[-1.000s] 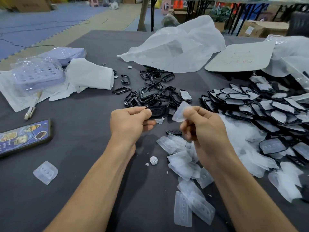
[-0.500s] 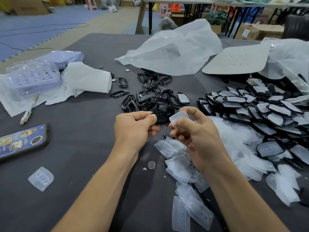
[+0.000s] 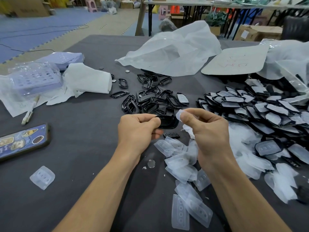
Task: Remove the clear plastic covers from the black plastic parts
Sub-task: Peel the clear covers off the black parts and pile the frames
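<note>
Left hand [image 3: 136, 129]: fingers curled, pinching black plastic part [image 3: 168, 122] above bench [image 3: 80, 164] centre. Right hand [image 3: 206, 131], at 3 o'clock of it: fingers clamped on clear plastic cover [image 3: 178, 115].

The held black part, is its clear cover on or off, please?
Off: the part shows bare black; the right hand pinches the cover.

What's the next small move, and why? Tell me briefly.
Probably drop the cover onto the pile of covers below the right hand. That hand pinches the cover, which looks peeled clear of the part that the left hand grips, so only discarding it seems left.
</note>
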{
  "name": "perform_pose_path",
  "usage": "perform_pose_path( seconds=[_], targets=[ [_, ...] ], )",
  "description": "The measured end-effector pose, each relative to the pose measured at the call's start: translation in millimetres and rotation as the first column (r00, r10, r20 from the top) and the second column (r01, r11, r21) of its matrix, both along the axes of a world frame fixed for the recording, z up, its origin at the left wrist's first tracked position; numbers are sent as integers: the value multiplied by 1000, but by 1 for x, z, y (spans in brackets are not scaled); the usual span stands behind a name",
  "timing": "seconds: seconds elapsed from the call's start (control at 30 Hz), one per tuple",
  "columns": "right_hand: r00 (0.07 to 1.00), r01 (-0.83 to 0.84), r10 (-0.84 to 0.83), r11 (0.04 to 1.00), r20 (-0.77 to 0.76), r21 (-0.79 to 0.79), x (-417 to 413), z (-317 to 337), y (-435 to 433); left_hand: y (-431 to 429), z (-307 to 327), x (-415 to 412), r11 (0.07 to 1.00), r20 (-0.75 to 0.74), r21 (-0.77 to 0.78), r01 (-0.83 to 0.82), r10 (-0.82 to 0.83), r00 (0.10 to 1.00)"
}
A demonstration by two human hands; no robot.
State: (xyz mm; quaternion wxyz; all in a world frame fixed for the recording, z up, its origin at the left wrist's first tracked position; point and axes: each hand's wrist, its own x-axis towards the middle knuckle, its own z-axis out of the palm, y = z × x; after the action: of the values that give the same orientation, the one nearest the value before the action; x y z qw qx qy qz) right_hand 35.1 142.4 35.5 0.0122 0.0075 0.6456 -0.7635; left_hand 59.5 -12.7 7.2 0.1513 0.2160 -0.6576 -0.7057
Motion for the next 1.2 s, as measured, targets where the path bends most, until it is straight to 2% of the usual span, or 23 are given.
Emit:
perform_pose_path(
  seconds=[0.17,0.4,0.53,0.7,0.77,0.87,0.93,1.1,1.2],
  targets=[
    [997,-10,16,997,79,-82,-1,-2,-5,0,1,0,1000,9,17,3,-3,1000],
    [992,-91,101,988,77,-122,-1,-9,-11,3,0,-1,999,26,-1,-33,33,999],
    [995,-66,72,993,67,-94,-2,-13,-11,9,-1,1,1000,22,-7,-29,29,999],
    [999,-47,47,999,-26,-14,-1,-12,-10,11,0,3,998,29,-57,-41,43,999],
    [998,-66,66,997,15,-46,2,-11,-11,11,1,3,998,31,-49,-34,36,999],
    [983,-123,140,983,118,-138,3,-14,-12,13,5,4,1000,23,18,17,-18,1000],
    [985,-103,118,987,126,-120,2,-20,-15,16,7,5,995,3,86,45,-45,999],
    [997,61,-59,998,52,-33,3,-25,-24,29,10,11,968,-95,232,91,-71,993],
    [993,116,-116,993,-8,29,2,-25,-24,33,10,11,949,-97,304,85,-58,994]
  ],
)
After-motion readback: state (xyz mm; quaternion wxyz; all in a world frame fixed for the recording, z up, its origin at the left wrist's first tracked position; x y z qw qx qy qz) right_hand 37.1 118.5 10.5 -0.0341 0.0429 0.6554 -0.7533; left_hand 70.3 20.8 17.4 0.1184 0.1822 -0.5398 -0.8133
